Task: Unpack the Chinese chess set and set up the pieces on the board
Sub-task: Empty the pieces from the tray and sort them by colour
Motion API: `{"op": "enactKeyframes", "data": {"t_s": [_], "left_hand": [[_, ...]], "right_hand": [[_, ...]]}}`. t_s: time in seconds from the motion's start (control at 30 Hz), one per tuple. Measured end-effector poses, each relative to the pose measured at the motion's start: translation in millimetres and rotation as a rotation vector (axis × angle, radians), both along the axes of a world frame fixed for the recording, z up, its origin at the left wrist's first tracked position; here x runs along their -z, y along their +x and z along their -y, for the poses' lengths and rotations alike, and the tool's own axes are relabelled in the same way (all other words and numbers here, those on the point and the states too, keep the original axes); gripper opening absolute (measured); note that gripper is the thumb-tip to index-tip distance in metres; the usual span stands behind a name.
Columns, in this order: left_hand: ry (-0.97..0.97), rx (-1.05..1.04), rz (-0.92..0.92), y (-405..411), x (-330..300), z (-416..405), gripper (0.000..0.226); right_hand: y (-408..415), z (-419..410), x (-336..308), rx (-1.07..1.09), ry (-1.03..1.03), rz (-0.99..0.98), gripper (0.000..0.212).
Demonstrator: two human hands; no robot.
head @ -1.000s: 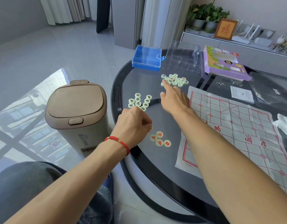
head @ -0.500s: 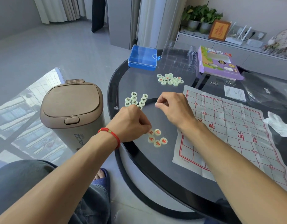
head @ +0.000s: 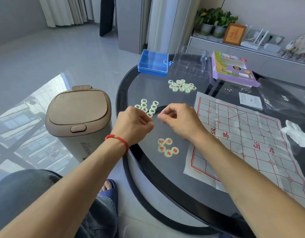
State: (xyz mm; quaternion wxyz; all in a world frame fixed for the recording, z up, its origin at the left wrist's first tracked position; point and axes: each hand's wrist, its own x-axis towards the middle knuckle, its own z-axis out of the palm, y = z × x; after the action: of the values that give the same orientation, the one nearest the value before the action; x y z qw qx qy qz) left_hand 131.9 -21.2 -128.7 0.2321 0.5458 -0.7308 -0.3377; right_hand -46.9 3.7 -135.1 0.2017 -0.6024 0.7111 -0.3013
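Curled left hand (head: 135, 123) and right hand (head: 178, 120): contents indiscernible. Sort pale round red-character pieces (head: 168, 147) below them, black-character pieces (head: 148, 108) above.

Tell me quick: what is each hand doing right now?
Left hand: fingers curled; whether they hold a piece cannot be told.
Right hand: fingertips pinched together, apparently on a chess piece, mostly hidden.

Bare glass (head: 165, 100) lies between three piece clusters (head: 181, 85).

Bright daylight is glaring off the glossy floor (head: 33, 107) at left, while wide-angle distortion is bending the frame's sharp edges.
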Motion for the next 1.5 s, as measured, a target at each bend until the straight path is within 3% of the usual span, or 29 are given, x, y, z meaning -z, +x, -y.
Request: {"op": "enactKeyframes", "data": {"t_s": [0.13,0.27,0.43,0.67,0.87,1.1,1.27,1.33,1.5], "left_hand": [[-0.231,-0.045,0.18,4.8,6.5,7.4,0.016],[-0.244,-0.079,0.12,2.4,9.3,7.9,0.009],[-0.259,-0.13,0.09,0.7,15.2,15.3,0.011],[-0.224,-0.159,0.047,-1.8,20.0,24.3,0.016],[-0.221,-0.197,0.067,-8.3,23.4,31.7,0.021],[-0.286,-0.124,-0.031,-11.6,6.7,12.8,0.007],[-0.048,0.05,-0.209,-14.2,1.2,-8.4,0.017],[-0.041,0.006,-0.182,-8.9,3.2,-5.2,0.014],[-0.177,-0.075,0.067,5.2,8.3,3.7,0.005]], "right_hand": [[-17.1,27.6,10.5,0.155,0.003,-0.242,0.03],[-25.4,58.5,12.6,0.242,0.072,-0.363,0.046],[-29.8,84.0,13.4,0.256,0.16,-0.446,0.034],[-33.3,52.7,17.0,0.203,-0.045,-0.248,0.01],[-20.1,19.0,8.0,0.035,-0.097,-0.339,0.005],[-10.0,-5.9,-5.8,0.055,-0.009,0.202,0.003],[1.1,-17.4,-13.8,-0.078,0.009,0.337,0.008],[3.9,-14.4,-11.6,-0.069,0.016,0.239,0.009],[-13.5,15.1,4.5,0.147,-0.059,-0.266,0.017]]}}
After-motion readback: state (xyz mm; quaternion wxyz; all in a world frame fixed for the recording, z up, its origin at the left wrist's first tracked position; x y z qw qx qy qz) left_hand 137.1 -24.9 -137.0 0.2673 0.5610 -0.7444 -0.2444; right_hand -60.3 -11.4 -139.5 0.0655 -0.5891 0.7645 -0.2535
